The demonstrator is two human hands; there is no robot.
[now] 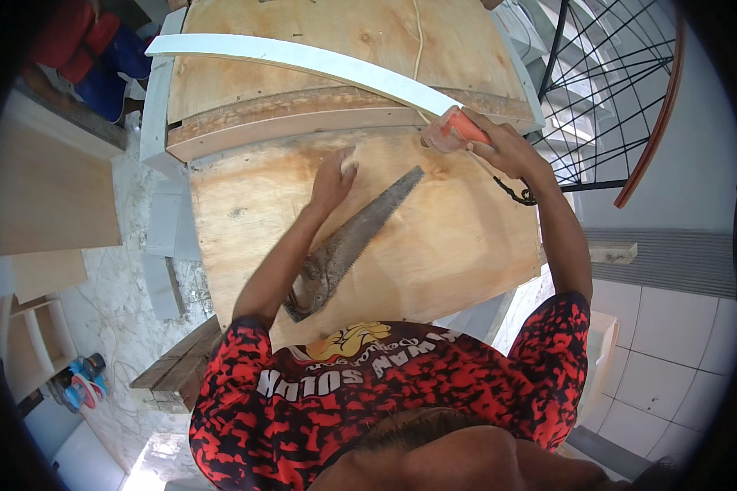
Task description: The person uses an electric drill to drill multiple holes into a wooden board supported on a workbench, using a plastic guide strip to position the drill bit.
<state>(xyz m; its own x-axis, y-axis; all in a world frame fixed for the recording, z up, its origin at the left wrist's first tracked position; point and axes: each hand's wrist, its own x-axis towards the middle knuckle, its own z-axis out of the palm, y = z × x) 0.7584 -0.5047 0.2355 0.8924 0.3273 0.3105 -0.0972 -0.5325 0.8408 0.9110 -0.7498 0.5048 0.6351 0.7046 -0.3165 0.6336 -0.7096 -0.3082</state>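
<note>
Your red-and-black shirt fills the near edge of the view; beyond it lies the lower plywood board. Your right hand is wrapped around an orange tool, positioned at the right end of the long white strip, which slants across the upper plywood board. Its exact type, and whether it touches the strip, cannot be told. Your left hand is loosely curled, thumb apart, with nothing visible in its grasp; contact with the board cannot be confirmed. For good control, brace the strip with the left hand well back from the tool, and advance with light, even pressure. Route the black cord, hanging near your right wrist, away from the tool's path. Set aside the handsaw, lying beside your left forearm with its teeth facing right, as a precaution against snagging.
</note>
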